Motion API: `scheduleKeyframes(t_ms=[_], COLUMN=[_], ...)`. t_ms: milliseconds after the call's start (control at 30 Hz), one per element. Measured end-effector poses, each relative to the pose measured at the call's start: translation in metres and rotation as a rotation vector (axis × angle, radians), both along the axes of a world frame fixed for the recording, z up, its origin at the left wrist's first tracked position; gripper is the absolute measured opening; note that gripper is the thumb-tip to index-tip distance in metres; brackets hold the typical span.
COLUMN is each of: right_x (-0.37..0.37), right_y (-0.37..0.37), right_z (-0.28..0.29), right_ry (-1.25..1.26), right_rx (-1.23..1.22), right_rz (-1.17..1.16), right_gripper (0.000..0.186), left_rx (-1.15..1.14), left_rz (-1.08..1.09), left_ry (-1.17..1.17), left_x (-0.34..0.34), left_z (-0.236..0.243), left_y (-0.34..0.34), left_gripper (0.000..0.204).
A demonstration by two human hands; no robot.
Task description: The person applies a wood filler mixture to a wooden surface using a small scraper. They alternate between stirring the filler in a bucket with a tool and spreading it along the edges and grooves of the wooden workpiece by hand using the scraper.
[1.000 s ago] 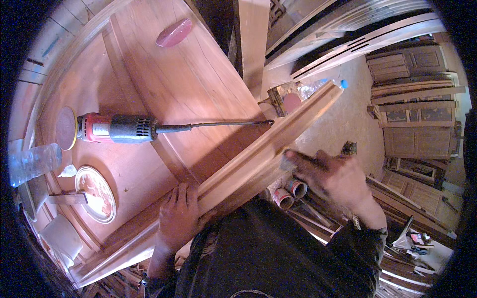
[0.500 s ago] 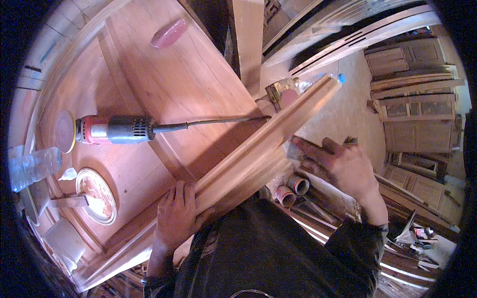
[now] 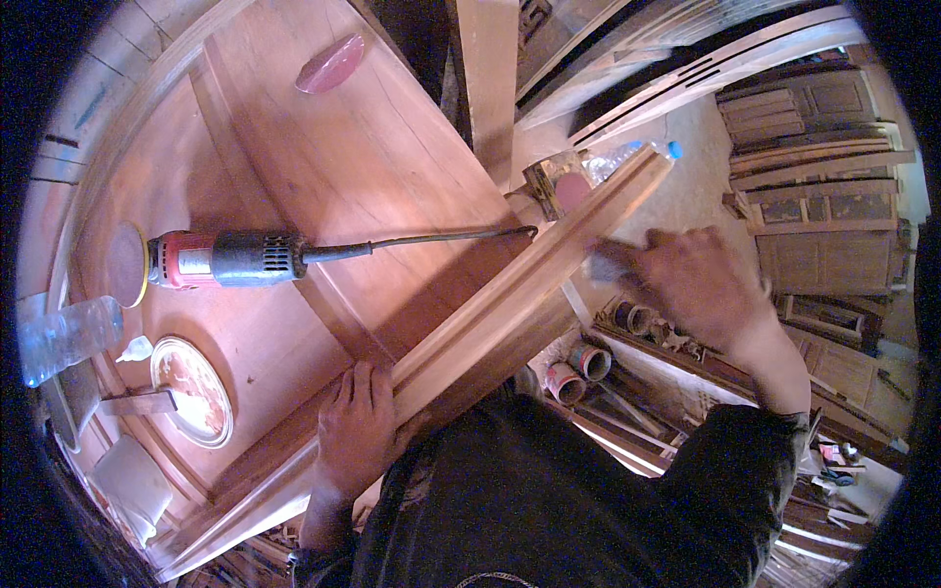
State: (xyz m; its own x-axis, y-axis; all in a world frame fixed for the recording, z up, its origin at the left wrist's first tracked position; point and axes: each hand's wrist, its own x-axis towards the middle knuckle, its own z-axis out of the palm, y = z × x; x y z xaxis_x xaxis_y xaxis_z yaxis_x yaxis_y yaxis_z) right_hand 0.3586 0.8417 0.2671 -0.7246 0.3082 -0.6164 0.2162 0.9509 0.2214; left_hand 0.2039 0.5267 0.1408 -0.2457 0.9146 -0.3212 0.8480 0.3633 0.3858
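Note:
A long pale moulded strip of wood (image 3: 524, 284) runs diagonally across the bench, its far end rising to the upper right. My left hand (image 3: 355, 421) wraps over its near part, fingers pressed on the wood. Motion smears my right hand (image 3: 701, 284), which is beside the strip's far half. Its fingers grip a grey piece of sandpaper (image 3: 610, 263) against or very near the strip's edge; the blur hides whether they touch. Left of the strip, a red and black power sander (image 3: 230, 258) with a round pad lies on a broad wooden panel (image 3: 392, 127).
A round lid (image 3: 231, 416) holds pale paste and a spreader (image 3: 137, 403). A clear bottle (image 3: 74, 338) lies at the left. One reddish sanding disc (image 3: 331, 65) rests on the panel. Open cans (image 3: 590, 363) stand below the strip. Wooden doors (image 3: 823, 265) lie at the right.
My right hand has moved right, with the sandpaper shifting slightly up and right along the strip. My left hand stays on the wood, almost unmoved.

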Motion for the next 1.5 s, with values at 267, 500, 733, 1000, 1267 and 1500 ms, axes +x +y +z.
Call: scheduleKeyframes(t_ms=[267,500,733,1000,1267,1500], right_x=[0.084,0.166,0.143,0.145,0.147,0.148], right_y=[0.04,-0.017,-0.07,-0.079,-0.084,-0.086], right_z=[0.009,-0.097,-0.136,-0.135,-0.142,-0.148], right_ry=[0.617,1.33,1.52,1.578,1.565,1.408], right_rx=[-0.694,-1.268,-1.836,-1.88,-1.983,-2.092], right_rz=[-0.481,-1.166,-1.383,-1.325,-1.292,-1.233], right_gripper=[0.056,0.084,0.077,0.057,0.06,0.058], left_rx=[0.009,-0.092,-0.18,-0.075,-0.045,0.046], left_rz=[-0.01,-0.016,-0.019,-0.019,-0.034,0.006], left_ry=[0.039,0.024,0.056,0.069,0.14,0.024], left_x=[0.001,-0.003,-0.009,-0.005,0.007,-0.017], left_z=[0.002,0.004,0.01,0.01,0.002,0.014], left_y=[0.005,0.006,0.014,0.012,0.004,0.013], left_gripper=[0.072,0.081,0.092,0.096,0.092,0.086])
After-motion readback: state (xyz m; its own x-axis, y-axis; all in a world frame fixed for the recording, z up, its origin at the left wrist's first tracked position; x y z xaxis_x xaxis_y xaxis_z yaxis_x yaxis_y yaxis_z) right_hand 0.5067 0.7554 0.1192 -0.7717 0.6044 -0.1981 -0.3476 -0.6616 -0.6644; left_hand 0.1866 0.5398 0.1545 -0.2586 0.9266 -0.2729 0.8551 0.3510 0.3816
